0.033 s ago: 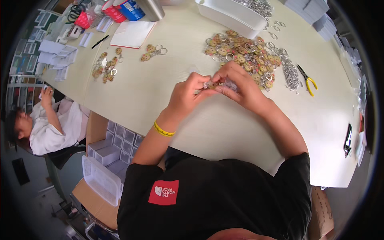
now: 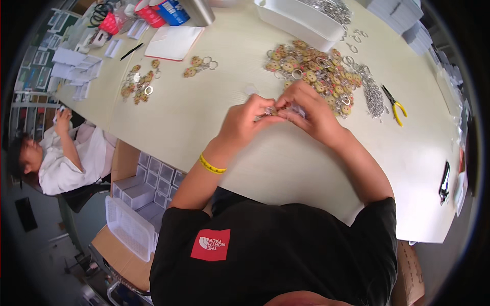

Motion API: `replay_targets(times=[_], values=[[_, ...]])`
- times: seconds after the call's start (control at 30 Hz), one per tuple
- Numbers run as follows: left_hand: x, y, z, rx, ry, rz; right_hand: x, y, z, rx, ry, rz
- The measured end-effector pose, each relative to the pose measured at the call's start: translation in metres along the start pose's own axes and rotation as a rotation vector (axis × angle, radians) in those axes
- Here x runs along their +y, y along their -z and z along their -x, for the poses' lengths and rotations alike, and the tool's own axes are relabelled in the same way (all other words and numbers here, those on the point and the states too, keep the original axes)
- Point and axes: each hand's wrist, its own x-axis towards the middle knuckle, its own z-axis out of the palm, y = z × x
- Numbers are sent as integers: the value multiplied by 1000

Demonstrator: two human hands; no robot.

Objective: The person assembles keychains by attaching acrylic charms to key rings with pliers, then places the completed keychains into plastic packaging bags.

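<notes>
From the head camera, the person is leaning over a pale counter (image 2: 286,168), both forearms reaching forward from the lower edge. The left hand (image 2: 245,120) and the right hand (image 2: 311,112) are meeting just above the counter's middle, fingers pinched together around a small keychain piece (image 2: 273,110) that is sitting between the fingertips; its exact shape is too small to tell. A yellow wristband (image 2: 212,164) is circling the left wrist.

Just beyond the right hand, a large heap of round tan charms on metal rings (image 2: 311,71) is spreading across the counter, with a tangle of silver chains (image 2: 373,94) lying to its right. Yellow-handled pliers (image 2: 394,104) are resting beside those chains. A white tray (image 2: 298,20) is standing farther back.

To the left, a smaller cluster of charms (image 2: 138,84) is lying near a few loose ones (image 2: 199,64), close to a white notebook (image 2: 173,42) and a black pen (image 2: 131,51). At the far left, below the counter's edge, another person in a white shirt (image 2: 66,158) is sitting. Clear plastic boxes (image 2: 143,188) are stacked beside the counter.
</notes>
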Motion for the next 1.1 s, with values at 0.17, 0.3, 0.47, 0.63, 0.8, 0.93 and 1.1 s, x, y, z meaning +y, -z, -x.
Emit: replay_targets(times=[0.17,0.3,0.47,0.63,0.8,0.93,1.1], values=[[1,-5,1,8,-89,15,4,-4,3,79,90,153],[1,-6,1,34,-107,8,3,-9,5,127,73,217],[3,-2,3,-14,-19,26,0,-12,8,150,40,247],[2,-1,1,-9,-41,59,-1,-12,5,118,68,315],[-1,8,-6,-32,50,61,-16,1,2,-69,17,58],[-1,8,4,-76,143,339,-17,9,-11,150,62,254],[4,1,1,-49,178,630,-11,0,-5,166,214,393]])
